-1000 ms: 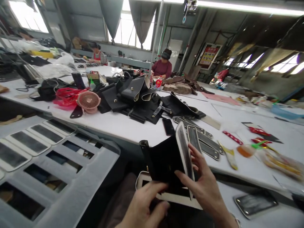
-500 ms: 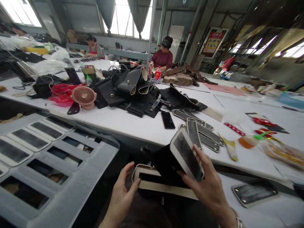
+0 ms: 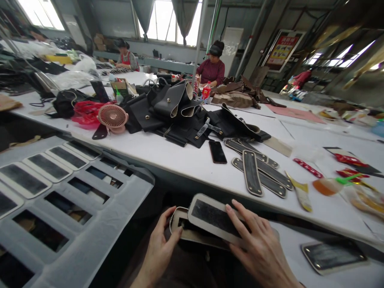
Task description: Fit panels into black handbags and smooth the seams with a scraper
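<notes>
A rounded rectangular panel [image 3: 208, 213], cream at the border with a dark centre, lies tilted over the open end of a black bag [image 3: 204, 240] on my lap. My right hand [image 3: 259, 238] pinches the panel's right part, fingers on top and thumb at the near edge. With thumb and fingers, my left hand [image 3: 165, 240] grips the bag's cream-lined left rim. The panel's left end rests at or just above the rim; whether they touch, I cannot tell. Most of the bag's body is dark and hard to make out.
On the left, similar panels [image 3: 51, 167] line a grey slotted rack [image 3: 99, 224]. The white table [image 3: 168, 160] holds black bag pieces [image 3: 171, 104], a phone [image 3: 217, 152], studded strips [image 3: 252, 174], a brush [image 3: 301, 194] and a pink fan [image 3: 113, 118]. A studded panel [image 3: 334, 254] lies right. Co-workers sit beyond.
My right hand has lowered the panel from a steep tilt to nearly flat over the bag's opening. My left hand has closed onto the rim. The view has turned slightly left.
</notes>
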A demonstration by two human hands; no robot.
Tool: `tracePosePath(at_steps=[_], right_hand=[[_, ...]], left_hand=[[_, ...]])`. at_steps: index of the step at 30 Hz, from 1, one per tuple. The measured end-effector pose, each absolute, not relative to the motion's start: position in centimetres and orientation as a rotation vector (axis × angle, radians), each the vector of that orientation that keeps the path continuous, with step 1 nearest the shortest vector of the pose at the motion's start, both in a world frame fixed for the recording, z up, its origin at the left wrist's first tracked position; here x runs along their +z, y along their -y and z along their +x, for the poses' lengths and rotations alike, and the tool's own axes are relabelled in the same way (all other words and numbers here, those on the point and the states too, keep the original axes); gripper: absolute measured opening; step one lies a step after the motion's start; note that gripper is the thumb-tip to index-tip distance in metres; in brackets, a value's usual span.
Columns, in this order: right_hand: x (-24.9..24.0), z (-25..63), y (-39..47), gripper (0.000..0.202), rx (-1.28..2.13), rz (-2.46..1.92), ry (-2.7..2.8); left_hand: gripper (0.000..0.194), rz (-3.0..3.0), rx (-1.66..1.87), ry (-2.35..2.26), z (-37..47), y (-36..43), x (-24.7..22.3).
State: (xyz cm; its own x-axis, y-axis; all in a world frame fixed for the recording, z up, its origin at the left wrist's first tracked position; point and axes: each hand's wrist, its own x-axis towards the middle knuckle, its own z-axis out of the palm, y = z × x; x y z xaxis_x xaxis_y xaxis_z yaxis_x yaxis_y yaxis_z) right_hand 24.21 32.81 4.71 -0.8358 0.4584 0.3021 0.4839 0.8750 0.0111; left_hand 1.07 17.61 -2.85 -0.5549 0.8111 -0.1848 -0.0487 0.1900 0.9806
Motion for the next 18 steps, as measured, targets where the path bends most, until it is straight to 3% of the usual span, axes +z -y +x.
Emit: tracePosePath(at_steps=[10,18], right_hand=[[3.8,21.9,-33.1,0.094,-0.061,-0.569,2.96],[3.6,22.3,-33.5,0.089,-0.04,-0.414,3.086]], left_hand=[[0.05,0.608,1.565,-1.619,1.7,-17.3,-2.4],[0.052,0.488,1.65,-1.464,1.7,-17.3,-2.6]])
